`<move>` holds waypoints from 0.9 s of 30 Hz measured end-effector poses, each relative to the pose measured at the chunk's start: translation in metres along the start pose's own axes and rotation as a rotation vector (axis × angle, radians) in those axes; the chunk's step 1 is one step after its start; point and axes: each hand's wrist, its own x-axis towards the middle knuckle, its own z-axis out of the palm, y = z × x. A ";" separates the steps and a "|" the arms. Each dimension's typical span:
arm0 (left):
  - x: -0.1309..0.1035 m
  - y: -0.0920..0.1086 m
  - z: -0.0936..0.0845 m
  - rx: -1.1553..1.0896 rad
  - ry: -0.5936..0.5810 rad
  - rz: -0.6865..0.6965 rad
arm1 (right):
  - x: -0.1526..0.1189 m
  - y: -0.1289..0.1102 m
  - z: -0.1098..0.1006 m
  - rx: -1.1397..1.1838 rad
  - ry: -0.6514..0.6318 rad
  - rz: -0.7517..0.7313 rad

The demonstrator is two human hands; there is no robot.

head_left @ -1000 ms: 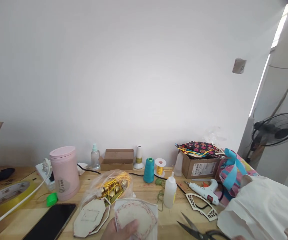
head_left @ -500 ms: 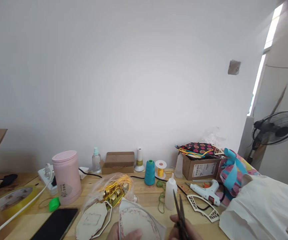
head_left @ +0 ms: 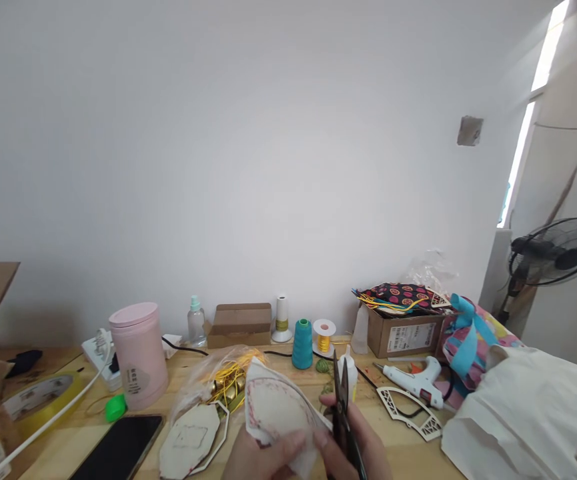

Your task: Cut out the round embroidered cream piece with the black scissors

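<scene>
My left hand holds a round white fabric piece with a red stitched outline, raised off the table at the bottom centre. My right hand grips black scissors, blades pointing up, right beside the fabric's edge. Both hands are cut off by the lower frame edge. A white hexagonal wooden frame lies on the wooden table just left of my left hand.
On the table are a pink canister, black phone, yellow tape roll, bag of gold bells, teal thread cone, glue bottle, glue gun, cardboard boxes and a white cloth bag. A fan stands right.
My right hand picked the scissors up from the table and brought them to the fabric. My left hand lifted and tilted the fabric piece upward.
</scene>
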 end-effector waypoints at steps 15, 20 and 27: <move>0.017 -0.007 0.009 -0.320 0.272 0.268 | 0.010 0.017 -0.009 -0.098 -0.542 -0.005; 0.013 -0.004 0.005 -0.338 0.286 0.262 | 0.005 0.024 -0.011 -0.362 -0.464 -0.030; 0.007 -0.004 0.010 -0.355 0.203 0.179 | 0.005 0.009 -0.005 -0.368 -0.343 0.022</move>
